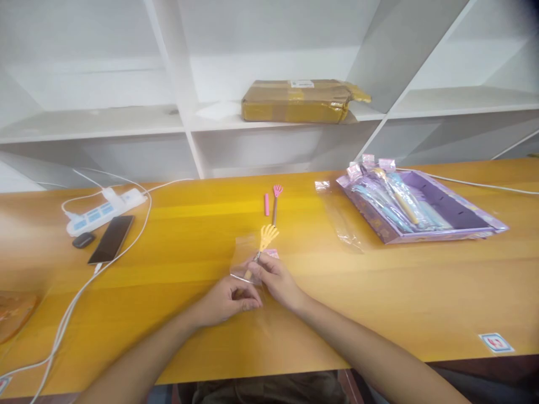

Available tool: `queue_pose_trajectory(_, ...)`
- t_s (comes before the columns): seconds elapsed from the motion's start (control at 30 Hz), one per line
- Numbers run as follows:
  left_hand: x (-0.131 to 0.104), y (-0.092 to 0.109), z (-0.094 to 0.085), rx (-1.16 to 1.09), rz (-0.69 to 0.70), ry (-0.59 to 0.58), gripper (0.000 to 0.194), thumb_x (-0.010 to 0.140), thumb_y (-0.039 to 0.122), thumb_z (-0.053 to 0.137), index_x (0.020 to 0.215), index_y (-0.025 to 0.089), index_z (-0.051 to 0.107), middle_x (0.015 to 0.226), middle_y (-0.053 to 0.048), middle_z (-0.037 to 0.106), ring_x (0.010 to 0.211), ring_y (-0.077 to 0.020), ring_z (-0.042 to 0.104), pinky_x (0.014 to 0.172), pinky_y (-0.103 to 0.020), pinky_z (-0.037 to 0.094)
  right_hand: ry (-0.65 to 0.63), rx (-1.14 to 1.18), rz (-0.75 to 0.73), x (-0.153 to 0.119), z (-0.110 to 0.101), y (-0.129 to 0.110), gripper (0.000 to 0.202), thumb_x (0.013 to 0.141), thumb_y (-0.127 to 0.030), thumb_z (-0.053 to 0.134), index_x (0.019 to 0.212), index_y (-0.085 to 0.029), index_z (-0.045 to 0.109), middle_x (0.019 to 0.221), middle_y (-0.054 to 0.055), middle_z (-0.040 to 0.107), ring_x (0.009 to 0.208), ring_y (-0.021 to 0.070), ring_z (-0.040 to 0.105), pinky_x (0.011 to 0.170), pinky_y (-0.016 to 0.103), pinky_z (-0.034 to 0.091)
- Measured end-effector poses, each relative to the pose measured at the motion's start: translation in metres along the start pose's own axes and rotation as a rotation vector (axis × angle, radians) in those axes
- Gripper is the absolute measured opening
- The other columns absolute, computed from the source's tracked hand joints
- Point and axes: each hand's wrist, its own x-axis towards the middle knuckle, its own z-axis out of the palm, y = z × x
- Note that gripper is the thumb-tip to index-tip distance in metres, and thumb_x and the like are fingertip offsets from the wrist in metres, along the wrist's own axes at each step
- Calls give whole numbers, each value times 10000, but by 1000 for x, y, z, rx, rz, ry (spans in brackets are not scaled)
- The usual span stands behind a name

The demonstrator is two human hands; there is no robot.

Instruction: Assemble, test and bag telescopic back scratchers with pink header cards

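Observation:
A yellow hand-shaped back scratcher [268, 237] is held at a slant, its claw pointing up and away. My right hand [275, 278] pinches it just below the claw. My left hand [236, 297] is curled around the lower end of its handle, most of which the fingers cover. A clear plastic bag [244, 252] with a pink label [272, 253] lies about and beneath the hands; whether fingers also grip it is unclear. Just beyond lie a pink back scratcher [277, 192] with a thin shaft and a separate short pink tube [266, 205].
At the right, a purple tray box [446, 238] holds several bagged scratchers [393, 196]. An empty clear wrapper [337, 221] lies beside it. A power strip [105, 212], a phone [112, 239], a black case [83, 240] and white cables occupy the left. A taped carton [295, 104] sits on the shelf.

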Motion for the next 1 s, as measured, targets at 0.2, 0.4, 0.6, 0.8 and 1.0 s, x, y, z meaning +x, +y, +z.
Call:
queue_pose_trajectory(0.2, 5, 4, -27, -144, 188, 623, 260, 860, 467, 817, 848, 209, 793, 951, -64, 758, 961, -220, 685, 926, -351, 514, 438, 304, -23, 9, -40, -14, 377, 906, -595, 746, 1040, -243, 743, 866, -1, 566, 732, 130, 500, 702, 261, 476)
queue_pose_trajectory(0.4, 5, 6, -63, -493, 302, 1122, 354, 677, 427, 968, 841, 170, 789, 870, -44, 764, 767, -141, 665, 757, -263, 544, 298, 226, 20, 15, -48, -17, 349, 950, -565, 707, 1021, -224, 722, 715, -37, 478, 561, 99, 425, 522, 243, 397)
queue_pose_trajectory(0.6, 4, 4, -61, -422, 307, 1088, 279, 749, 390, 938, 852, 175, 795, 829, -19, 755, 763, -118, 660, 748, -222, 539, -122, -198, 16, -5, -25, -17, 413, 1077, -554, 494, 1139, -196, 689, 670, -39, 535, 528, 103, 447, 556, 264, 406)
queue_pose_trajectory(0.8, 3, 1, -52, -389, 281, 1012, 256, 785, 391, 914, 854, 177, 793, 779, -9, 739, 741, -126, 657, 753, -236, 533, -272, -387, -62, -11, -23, -16, 447, 1134, -504, 356, 1185, -187, 666, 682, -36, 536, 626, 119, 505, 673, 268, 427)
queue_pose_trajectory(1.0, 5, 6, -50, -496, 268, 1008, 279, 748, 382, 940, 809, 161, 781, 755, -6, 715, 718, -115, 633, 727, -226, 524, -332, -447, -19, -12, -21, -23, 426, 1121, -521, 395, 1076, -204, 675, 699, -24, 523, 643, 131, 495, 648, 268, 396)
